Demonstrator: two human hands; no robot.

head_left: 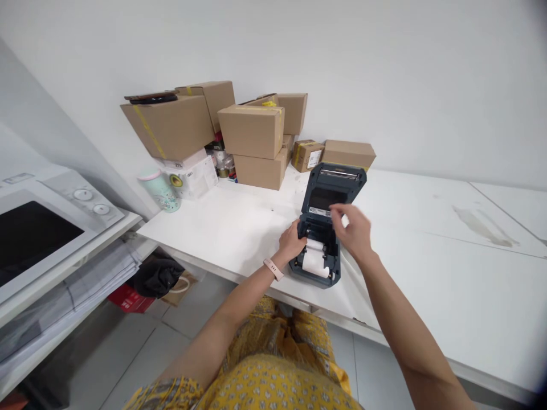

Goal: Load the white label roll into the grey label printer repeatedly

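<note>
A dark label printer (335,250) stands near the table's front edge with its lid (335,181) raised. In its bay lies a roll of white label paper (315,263), its strip running towards the front. My left hand (293,240) grips the printer's left side wall, thumb over the rim. Just in front of the raised lid's lower right part is my right hand (352,228), its fingers curled and thumb and forefinger close together. It is slightly blurred, and whatever may be between its fingertips is too small to make out.
Stacked cardboard boxes (252,134) stand along the wall behind the printer. A mint tumbler (159,191) and a white box (194,176) are at the table's left end. A microwave (55,222) sits on a shelf further left. The white table (427,250) extends right.
</note>
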